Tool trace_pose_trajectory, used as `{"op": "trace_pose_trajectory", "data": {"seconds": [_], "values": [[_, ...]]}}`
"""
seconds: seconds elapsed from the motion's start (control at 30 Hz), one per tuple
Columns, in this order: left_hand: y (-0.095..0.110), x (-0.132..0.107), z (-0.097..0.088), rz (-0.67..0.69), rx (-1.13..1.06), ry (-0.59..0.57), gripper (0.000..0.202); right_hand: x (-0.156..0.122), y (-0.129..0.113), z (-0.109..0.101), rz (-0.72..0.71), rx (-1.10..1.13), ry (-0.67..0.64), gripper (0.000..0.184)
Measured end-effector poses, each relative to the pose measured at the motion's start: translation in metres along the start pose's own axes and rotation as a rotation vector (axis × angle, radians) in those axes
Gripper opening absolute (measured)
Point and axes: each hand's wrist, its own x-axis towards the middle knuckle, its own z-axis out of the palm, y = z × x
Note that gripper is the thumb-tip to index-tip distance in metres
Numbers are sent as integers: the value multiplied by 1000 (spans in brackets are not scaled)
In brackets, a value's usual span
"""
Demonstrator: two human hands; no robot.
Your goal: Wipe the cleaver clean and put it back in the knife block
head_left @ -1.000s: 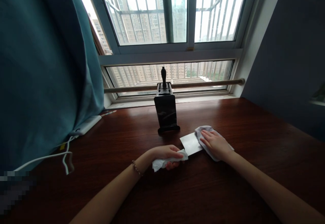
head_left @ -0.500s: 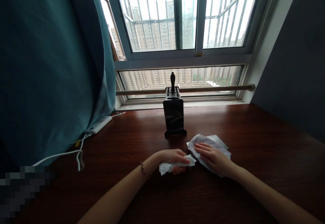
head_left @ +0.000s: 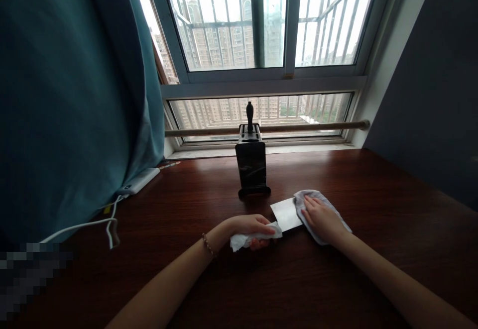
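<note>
Left hand (head_left: 249,225) clamping crumpled tissue (head_left: 244,241), grip closed tight round it. Tissue is probably wrapping knife handle (hidden) for non-slip hold. Cleaver blade (head_left: 286,213) lying flat on counter (head_left: 377,204), pointing out at 2 o'clock from left hand. Right hand (head_left: 321,215) resting palm-down, fingers flat, clasping nothing, pressing grey cloth (head_left: 316,197) onto blade's far end. Knife block (head_left: 253,169) standing at 12 o'clock.
</note>
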Motion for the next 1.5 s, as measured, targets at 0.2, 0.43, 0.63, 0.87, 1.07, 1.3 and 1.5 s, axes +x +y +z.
{"op": "trace_pose_trajectory", "data": {"seconds": [0.2, 0.43, 0.63, 0.87, 1.07, 1.3, 1.5], "values": [[1, 0, 0, -15, 7, 2, 32, -2, 0, -4, 28, -127, 42, 46], [3, 0, 1, -27, 22, 10, 32, -8, -25, -21, -411, 179, -18, 41], [2, 0, 3, -16, 17, 41, 29, -7, -43, -18, -517, 345, -76, 44], [2, 2, 3, -28, 96, 93, 37, 0, -45, -8, -397, 324, -75, 46], [5, 0, 7, -28, 98, 82, 36, 6, -27, 0, -244, 241, -39, 50], [1, 2, 3, -25, 48, 61, 36, 14, 22, 14, -117, 205, 15, 52], [5, 1, 5, -26, 53, 37, 33, 23, 52, 24, -57, 171, 15, 50]]}}
